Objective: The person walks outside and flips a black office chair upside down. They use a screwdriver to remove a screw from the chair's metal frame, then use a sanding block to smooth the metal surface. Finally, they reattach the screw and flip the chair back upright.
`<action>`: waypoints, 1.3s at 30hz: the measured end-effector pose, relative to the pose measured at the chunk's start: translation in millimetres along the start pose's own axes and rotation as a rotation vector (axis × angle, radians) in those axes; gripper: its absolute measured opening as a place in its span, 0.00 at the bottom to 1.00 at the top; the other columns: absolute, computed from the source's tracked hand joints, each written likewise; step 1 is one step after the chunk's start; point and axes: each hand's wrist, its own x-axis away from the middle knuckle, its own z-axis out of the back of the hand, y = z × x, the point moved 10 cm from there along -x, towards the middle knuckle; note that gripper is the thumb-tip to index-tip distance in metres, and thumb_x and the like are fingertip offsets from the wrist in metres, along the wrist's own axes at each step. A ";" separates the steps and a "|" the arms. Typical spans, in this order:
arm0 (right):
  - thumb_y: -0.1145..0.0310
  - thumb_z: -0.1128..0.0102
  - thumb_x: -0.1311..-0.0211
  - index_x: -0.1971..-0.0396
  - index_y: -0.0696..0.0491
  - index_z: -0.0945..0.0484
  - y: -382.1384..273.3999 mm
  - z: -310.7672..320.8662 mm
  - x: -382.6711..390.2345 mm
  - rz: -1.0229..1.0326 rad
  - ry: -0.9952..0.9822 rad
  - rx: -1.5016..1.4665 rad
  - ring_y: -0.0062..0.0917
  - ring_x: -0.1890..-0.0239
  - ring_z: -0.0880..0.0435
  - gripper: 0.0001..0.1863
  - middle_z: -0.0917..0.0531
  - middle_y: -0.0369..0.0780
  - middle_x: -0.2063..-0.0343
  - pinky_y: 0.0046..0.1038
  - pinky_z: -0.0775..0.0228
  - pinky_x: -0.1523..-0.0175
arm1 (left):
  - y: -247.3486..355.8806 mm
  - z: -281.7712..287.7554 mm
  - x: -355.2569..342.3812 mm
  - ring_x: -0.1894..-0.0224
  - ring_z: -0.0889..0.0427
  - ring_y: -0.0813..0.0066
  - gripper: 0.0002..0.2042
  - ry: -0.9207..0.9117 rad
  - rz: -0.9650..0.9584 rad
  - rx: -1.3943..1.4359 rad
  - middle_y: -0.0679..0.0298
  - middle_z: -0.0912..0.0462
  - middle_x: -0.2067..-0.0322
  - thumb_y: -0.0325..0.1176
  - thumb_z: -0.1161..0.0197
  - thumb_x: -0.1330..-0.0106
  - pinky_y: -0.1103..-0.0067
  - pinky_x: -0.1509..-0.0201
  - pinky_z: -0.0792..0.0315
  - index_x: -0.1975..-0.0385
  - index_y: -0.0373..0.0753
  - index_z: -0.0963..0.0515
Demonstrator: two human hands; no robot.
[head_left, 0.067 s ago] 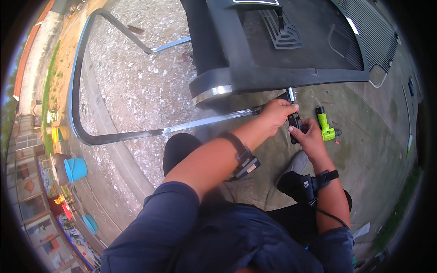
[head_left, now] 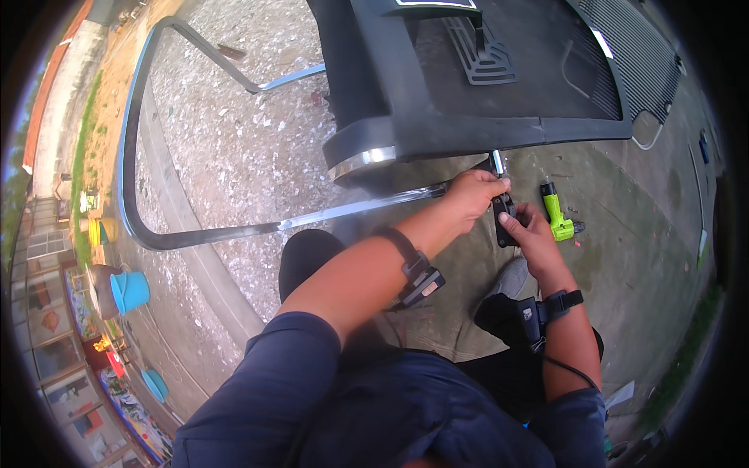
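Note:
A chair with a black mesh seat (head_left: 538, 70) and a bent metal tube frame (head_left: 335, 209) lies on its side before me. My left hand (head_left: 472, 196) is closed at the end of the tube, its fingertips pinching the upper part of a small black metal bracket (head_left: 504, 234). Just above those fingertips, a short shiny metal rod (head_left: 498, 161) sticks out near the chair's edge. My right hand (head_left: 535, 234) grips the same bracket lower down, thumb on its face. The fingers hide how bracket and tube meet.
A lime-green cordless drill (head_left: 557, 212) lies on the ground right of my hands, with small parts scattered around it. My shoe (head_left: 511, 279) stands below the bracket. Farther left are a blue bucket (head_left: 129, 291) and a yellow bucket (head_left: 104, 229). Another ribbed mesh panel (head_left: 636, 58) lies at far right.
My right thumb has shifted slightly on the bracket, and more of the bracket's lower end shows. The left hand stays in place.

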 end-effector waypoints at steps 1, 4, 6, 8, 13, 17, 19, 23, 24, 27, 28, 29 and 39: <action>0.64 0.31 0.39 0.55 0.61 0.27 -1.4 -2.8 3.0 -0.058 -0.025 -0.084 0.18 0.66 0.21 0.20 0.19 0.37 0.66 0.22 0.28 0.61 | -0.3 0.8 0.0 0.62 0.22 0.74 0.10 0.000 0.004 0.002 0.64 0.17 0.67 0.37 0.33 0.36 0.75 0.55 0.29 0.65 0.35 0.20; 0.65 0.31 0.39 0.55 0.60 0.26 -0.1 -1.1 3.5 -0.106 -0.057 -0.097 0.18 0.66 0.21 0.19 0.19 0.36 0.66 0.23 0.28 0.59 | -1.0 0.3 -1.1 0.62 0.22 0.74 0.10 -0.006 0.011 0.001 0.64 0.17 0.67 0.37 0.32 0.36 0.75 0.55 0.29 0.65 0.36 0.20; 0.64 0.31 0.40 0.56 0.59 0.25 2.3 6.4 -0.9 -0.056 -0.041 -0.014 0.19 0.66 0.20 0.19 0.18 0.36 0.66 0.25 0.27 0.59 | -0.6 -2.3 -1.1 0.62 0.22 0.74 0.10 -0.012 0.012 -0.007 0.64 0.17 0.66 0.37 0.32 0.36 0.75 0.55 0.29 0.65 0.36 0.19; 0.61 0.29 0.42 0.56 0.58 0.25 1.0 9.9 -6.4 0.037 -0.006 0.082 0.20 0.68 0.19 0.21 0.18 0.36 0.68 0.27 0.26 0.61 | -1.5 -1.8 -2.8 0.62 0.22 0.74 0.10 -0.005 0.002 0.004 0.64 0.17 0.66 0.37 0.32 0.36 0.75 0.55 0.30 0.65 0.36 0.19; 0.58 0.24 0.50 0.64 0.57 0.27 -43.7 8.4 10.4 0.216 0.304 0.782 0.23 0.71 0.17 0.24 0.17 0.38 0.72 0.31 0.26 0.68 | -4.0 3.5 -0.8 0.61 0.22 0.73 0.10 0.025 0.013 -0.047 0.64 0.17 0.65 0.38 0.33 0.35 0.75 0.53 0.30 0.64 0.38 0.19; 0.57 0.27 0.46 0.68 0.55 0.28 -59.6 2.6 17.7 0.308 0.360 0.985 0.25 0.71 0.18 0.21 0.19 0.37 0.74 0.30 0.28 0.68 | -1.7 3.3 2.6 0.59 0.22 0.73 0.10 0.013 0.016 -0.058 0.65 0.17 0.64 0.39 0.34 0.35 0.74 0.51 0.31 0.64 0.39 0.19; 0.57 0.32 0.40 0.68 0.53 0.28 -25.1 23.9 -2.1 0.203 0.202 0.413 0.25 0.72 0.20 0.17 0.19 0.35 0.72 0.30 0.29 0.67 | -0.7 -2.4 1.5 0.59 0.23 0.73 0.09 -0.015 0.012 -0.050 0.65 0.17 0.64 0.39 0.35 0.34 0.74 0.51 0.32 0.64 0.39 0.19; 0.56 0.45 0.29 0.66 0.50 0.27 8.2 21.3 -6.4 -0.096 0.100 -0.259 0.22 0.72 0.23 0.13 0.20 0.33 0.67 0.26 0.32 0.65 | -3.4 -0.9 -1.3 0.58 0.23 0.73 0.09 -0.022 0.011 -0.050 0.65 0.17 0.64 0.38 0.37 0.33 0.74 0.50 0.32 0.64 0.39 0.19; 0.54 0.49 0.28 0.61 0.50 0.25 17.9 12.3 -6.2 -0.144 0.036 -0.343 0.23 0.69 0.20 0.14 0.20 0.33 0.62 0.28 0.27 0.64 | -3.4 -0.9 -1.5 0.58 0.23 0.74 0.09 -0.022 0.010 -0.048 0.65 0.17 0.64 0.38 0.37 0.32 0.74 0.50 0.32 0.64 0.39 0.19; 0.54 0.49 0.27 0.56 0.51 0.25 6.7 -11.0 8.5 -0.234 -0.101 -0.434 0.25 0.65 0.17 0.15 0.19 0.35 0.60 0.30 0.23 0.60 | -4.7 1.6 -2.0 0.58 0.23 0.74 0.09 -0.008 -0.001 -0.056 0.65 0.17 0.64 0.38 0.37 0.32 0.74 0.50 0.32 0.64 0.39 0.19; 0.54 0.48 0.28 0.55 0.52 0.25 6.3 -11.9 7.7 -0.227 -0.119 -0.422 0.25 0.64 0.17 0.16 0.19 0.36 0.60 0.31 0.22 0.60 | -5.2 2.3 -2.3 0.57 0.23 0.74 0.09 -0.019 -0.003 -0.046 0.65 0.17 0.64 0.38 0.37 0.32 0.74 0.50 0.32 0.64 0.39 0.19; 0.55 0.48 0.28 0.54 0.52 0.25 7.2 -9.7 6.8 -0.220 -0.132 -0.410 0.26 0.63 0.16 0.16 0.19 0.36 0.60 0.32 0.21 0.59 | -4.8 1.0 -2.2 0.57 0.23 0.73 0.09 -0.035 -0.003 -0.036 0.65 0.17 0.63 0.38 0.37 0.32 0.74 0.49 0.32 0.63 0.39 0.19; 0.58 0.31 0.39 0.53 0.64 0.25 -16.3 15.4 -4.9 0.173 0.149 0.342 0.21 0.68 0.17 0.25 0.16 0.38 0.69 0.24 0.26 0.65 | -0.7 -2.1 0.7 0.57 0.20 0.71 0.11 -0.039 0.012 0.002 0.63 0.17 0.62 0.37 0.38 0.31 0.73 0.47 0.28 0.60 0.36 0.20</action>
